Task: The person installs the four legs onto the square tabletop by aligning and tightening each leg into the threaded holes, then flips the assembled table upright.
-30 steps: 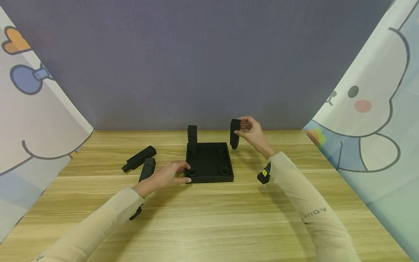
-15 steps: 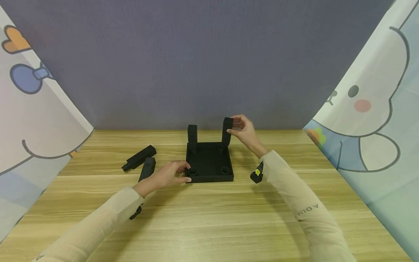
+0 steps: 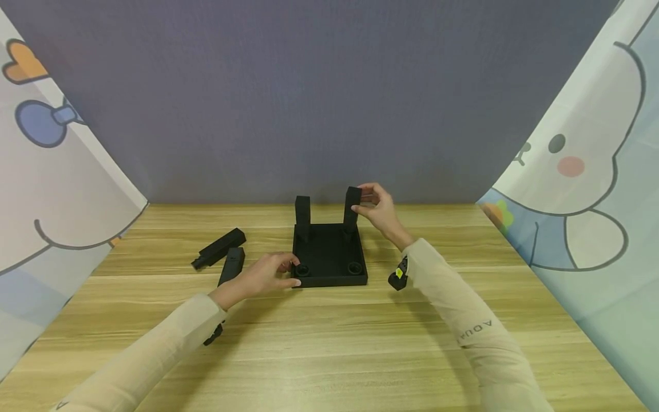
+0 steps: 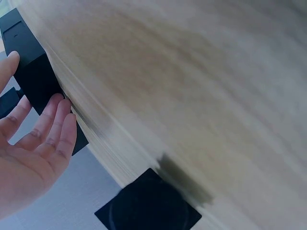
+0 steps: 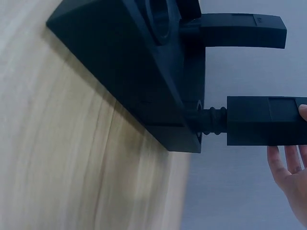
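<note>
A square black tray-like base (image 3: 329, 252) with round threaded sockets at its corners lies on the table. My left hand (image 3: 268, 274) grips its near left corner, thumb on the front wall. In its far left corner a black square leg (image 3: 302, 212) stands upright. My right hand (image 3: 378, 209) pinches another black leg (image 3: 352, 200) near its top, over the far right socket. The right wrist view shows this leg's threaded end (image 5: 213, 120) at the socket mouth, with some ridges still exposed. Both near sockets, such as the right one (image 3: 354, 268), hold no leg.
Two more black legs lie on the wooden table left of the base: one with its threaded end (image 3: 218, 249) pointing left, the other (image 3: 233, 264) partly behind my left wrist. A grey panel (image 3: 329, 103) rises behind the table, with cartoon-printed sheets on both sides.
My right hand has carried the leg leftward from beside the base to above the far right socket, then lowered it slightly. The left hand has stayed on the base's corner.
</note>
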`<action>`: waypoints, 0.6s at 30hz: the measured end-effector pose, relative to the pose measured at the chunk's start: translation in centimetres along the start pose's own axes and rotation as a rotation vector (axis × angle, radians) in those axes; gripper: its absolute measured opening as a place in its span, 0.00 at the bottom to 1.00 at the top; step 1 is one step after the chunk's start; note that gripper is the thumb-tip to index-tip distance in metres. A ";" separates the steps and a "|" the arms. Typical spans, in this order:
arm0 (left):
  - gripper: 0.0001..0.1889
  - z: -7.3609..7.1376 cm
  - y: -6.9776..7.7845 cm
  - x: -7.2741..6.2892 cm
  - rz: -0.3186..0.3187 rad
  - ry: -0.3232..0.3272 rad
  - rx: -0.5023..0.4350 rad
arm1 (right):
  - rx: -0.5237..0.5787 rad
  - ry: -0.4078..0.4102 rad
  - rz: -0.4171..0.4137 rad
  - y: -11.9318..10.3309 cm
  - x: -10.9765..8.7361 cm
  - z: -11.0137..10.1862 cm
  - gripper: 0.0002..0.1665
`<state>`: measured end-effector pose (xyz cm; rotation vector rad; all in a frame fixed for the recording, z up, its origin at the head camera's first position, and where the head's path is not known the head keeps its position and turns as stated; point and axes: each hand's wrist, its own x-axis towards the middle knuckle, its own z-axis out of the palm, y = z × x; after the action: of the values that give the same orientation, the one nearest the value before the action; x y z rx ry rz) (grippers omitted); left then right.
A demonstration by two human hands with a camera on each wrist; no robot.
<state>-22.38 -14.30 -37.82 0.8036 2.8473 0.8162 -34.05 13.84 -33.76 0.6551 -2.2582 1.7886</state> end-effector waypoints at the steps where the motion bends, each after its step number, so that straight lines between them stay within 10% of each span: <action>1: 0.21 0.0 0.0 0.0 0.000 -0.001 0.000 | 0.003 0.000 -0.002 0.1 0.0 0.0 0.26; 18: 0.21 0.0 0.2 -0.1 0.006 0.006 0.017 | 0.010 -0.033 0.036 -1.6 -1.2 0.4 0.26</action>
<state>-22.24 -14.21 -37.74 0.8132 2.8623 0.7982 -32.17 13.45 -32.95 0.6547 -2.2974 1.8197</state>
